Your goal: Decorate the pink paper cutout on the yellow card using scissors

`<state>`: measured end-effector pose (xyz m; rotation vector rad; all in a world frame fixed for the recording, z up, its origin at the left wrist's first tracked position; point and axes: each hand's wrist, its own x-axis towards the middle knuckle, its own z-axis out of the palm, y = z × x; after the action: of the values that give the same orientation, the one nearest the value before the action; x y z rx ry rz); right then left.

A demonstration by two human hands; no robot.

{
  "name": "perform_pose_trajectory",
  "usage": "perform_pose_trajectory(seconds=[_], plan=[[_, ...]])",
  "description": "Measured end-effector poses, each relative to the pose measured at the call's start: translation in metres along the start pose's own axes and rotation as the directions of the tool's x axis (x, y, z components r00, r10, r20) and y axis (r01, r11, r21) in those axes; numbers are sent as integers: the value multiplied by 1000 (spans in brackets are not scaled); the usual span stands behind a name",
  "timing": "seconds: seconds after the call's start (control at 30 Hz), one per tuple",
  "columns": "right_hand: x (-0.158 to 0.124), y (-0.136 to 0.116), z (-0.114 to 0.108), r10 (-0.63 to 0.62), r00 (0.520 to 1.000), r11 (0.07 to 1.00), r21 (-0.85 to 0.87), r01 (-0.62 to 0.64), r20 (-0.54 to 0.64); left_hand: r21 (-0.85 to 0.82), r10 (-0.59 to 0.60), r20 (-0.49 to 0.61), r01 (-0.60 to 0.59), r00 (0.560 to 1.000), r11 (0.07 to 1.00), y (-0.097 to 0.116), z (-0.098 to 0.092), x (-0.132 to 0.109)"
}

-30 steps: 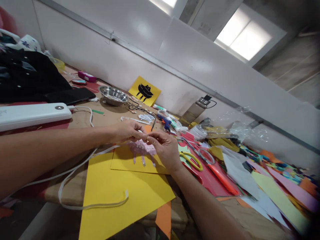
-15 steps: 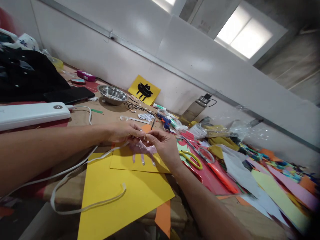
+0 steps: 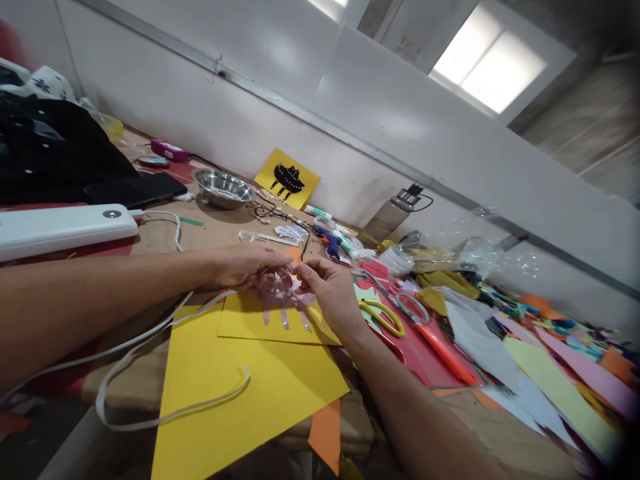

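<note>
Over a lilac paper cutout [image 3: 283,316] dotted with small shiny beads, my two hands meet fingertip to fingertip. My left hand [image 3: 255,264] has its fingers curled and drawn together. Thumb and forefinger of my right hand [image 3: 327,291] pinch close beside them. Whatever small thing lies at the fingertips is too small to make out. The cutout rests on a small yellow card [image 3: 240,320], its upper part hidden behind the hands. Beneath that card lies a larger yellow sheet [image 3: 240,407]. A flat white cord [image 3: 200,403] loops across the larger sheet.
Scissors with yellow handles [image 3: 383,319], an orange-red cutter [image 3: 447,355] and paper sheets lie to the right. Behind are a metal bowl [image 3: 223,200], a blue glue gun [image 3: 327,241], a bottle [image 3: 393,215] and a yellow card with a black cutout [image 3: 289,180]. A white power strip [image 3: 65,230] lies left.
The left fingertips have shifted slightly and loosened their pinch, while the right thumb and forefinger stay close together. The cards and tools remain in place; the view has moved slightly.
</note>
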<state>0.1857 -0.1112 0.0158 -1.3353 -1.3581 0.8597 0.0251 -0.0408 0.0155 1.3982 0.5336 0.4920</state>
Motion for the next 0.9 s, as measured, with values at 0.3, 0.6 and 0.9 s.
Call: perform_pose_trajectory(seconds=[0.3, 0.6, 0.9], plan=[[1, 3, -1, 35, 999, 998, 54, -36, 18, 43, 29, -36, -28, 999, 999, -4, 0, 2], [0, 2, 0, -116, 993, 990, 82, 113, 30, -116, -2, -26, -1, 1000, 993, 3, 2, 0], [-2, 5, -2, -313, 949, 933, -181, 312, 23, -146, -30, -55, 22, 998, 989, 3, 1, 1]])
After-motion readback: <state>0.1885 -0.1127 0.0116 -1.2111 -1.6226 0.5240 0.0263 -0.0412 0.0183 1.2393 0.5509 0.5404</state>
